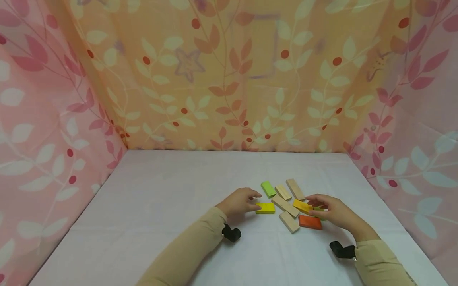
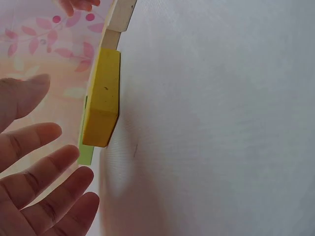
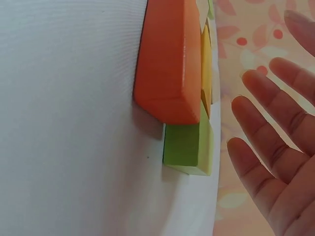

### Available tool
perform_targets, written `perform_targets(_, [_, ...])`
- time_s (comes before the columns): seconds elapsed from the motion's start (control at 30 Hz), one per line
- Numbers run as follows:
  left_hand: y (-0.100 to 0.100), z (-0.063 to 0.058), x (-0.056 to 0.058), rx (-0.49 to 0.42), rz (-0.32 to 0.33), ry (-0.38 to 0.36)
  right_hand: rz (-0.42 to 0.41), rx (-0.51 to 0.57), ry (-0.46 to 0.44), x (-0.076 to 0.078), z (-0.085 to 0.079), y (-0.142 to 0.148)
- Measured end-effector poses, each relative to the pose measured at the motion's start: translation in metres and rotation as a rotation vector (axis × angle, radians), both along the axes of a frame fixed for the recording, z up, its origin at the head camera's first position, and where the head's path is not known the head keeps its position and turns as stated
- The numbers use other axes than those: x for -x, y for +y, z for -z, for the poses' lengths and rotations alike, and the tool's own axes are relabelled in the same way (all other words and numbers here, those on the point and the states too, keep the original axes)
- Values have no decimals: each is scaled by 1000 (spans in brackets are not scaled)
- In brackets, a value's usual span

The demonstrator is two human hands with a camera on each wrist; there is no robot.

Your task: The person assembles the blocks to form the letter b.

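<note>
Flat wooden blocks lie in a loose group on the white table. My left hand (image 1: 239, 201) is at the group's left side, beside a yellow block (image 1: 265, 208); in the left wrist view its fingers (image 2: 34, 177) are spread and hold nothing. Over the right side hovers my right hand (image 1: 334, 210), near an orange-yellow block (image 1: 302, 206) and a green block (image 3: 182, 145) that it partly hides in the head view. Its fingers (image 3: 266, 108) are extended and apart from the blocks in the right wrist view. A red-orange block (image 1: 310, 222) lies just in front.
Several plain wood blocks, one a long piece (image 1: 285, 205), lie between the hands. A light green block (image 1: 268, 189) sits at the back left of the group. Patterned cloth (image 1: 222, 99) hangs behind and along both sides of the table (image 1: 150, 190).
</note>
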State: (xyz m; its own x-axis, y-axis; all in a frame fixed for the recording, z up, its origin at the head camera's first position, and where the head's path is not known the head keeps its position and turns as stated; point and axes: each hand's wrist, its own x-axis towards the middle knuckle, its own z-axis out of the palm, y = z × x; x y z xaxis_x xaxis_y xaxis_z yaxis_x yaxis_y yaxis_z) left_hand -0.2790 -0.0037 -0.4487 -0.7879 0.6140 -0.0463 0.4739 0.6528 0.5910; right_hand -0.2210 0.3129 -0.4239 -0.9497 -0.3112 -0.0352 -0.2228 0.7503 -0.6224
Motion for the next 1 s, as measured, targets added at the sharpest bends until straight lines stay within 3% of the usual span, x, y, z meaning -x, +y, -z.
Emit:
perform_targets(0.3, [13,9,4,-23,-9,-3,35,5,-39,-2,3,0])
perform_targets(0.63, [31,8,1,20,-100,-49,47,7,-60,-3,6,1])
perform_targets(1.0, [41,15,1,93,-116,-1,50,15,-50,-3,9,5])
